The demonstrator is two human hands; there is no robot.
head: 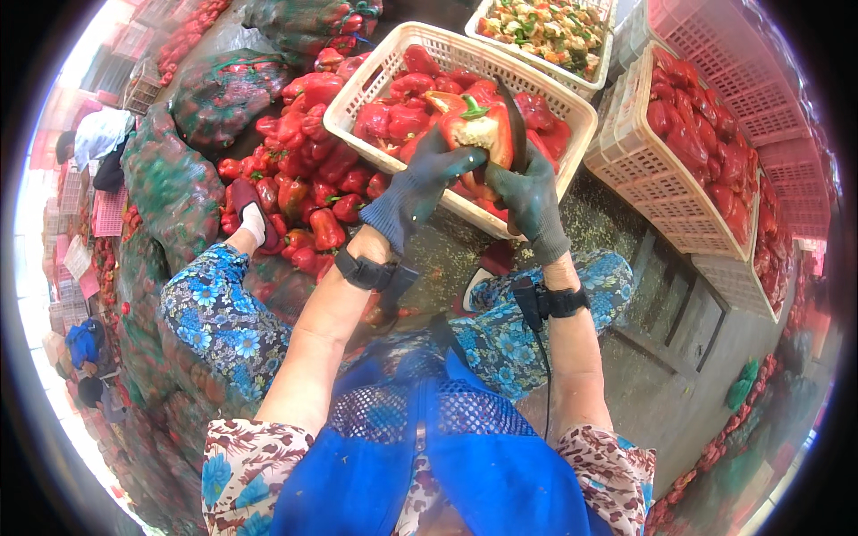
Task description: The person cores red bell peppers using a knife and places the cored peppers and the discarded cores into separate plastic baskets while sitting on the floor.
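Observation:
My gloved left hand (429, 177) grips a red bell pepper (493, 137) that is cut open, with its pale core and seeds showing and its green stem at the top. In my gloved right hand (533, 194) is a knife (515, 124). Its dark curved blade stands up along the pepper's right side, and the handle is mostly hidden by the fingers. My right thumb is close to the pepper's lower edge. Both hands are above the near side of a white plastic crate (348, 127) holding red peppers (409, 87), several of them cut.
Whole red peppers (328, 228) are heaped left of the crate, beside full mesh sacks (171, 181). A crate of pepper scraps (543, 30) stands behind. Filled crates (670, 194) are stacked at right by a wooden pallet (670, 315). Other people (100, 137) are at far left.

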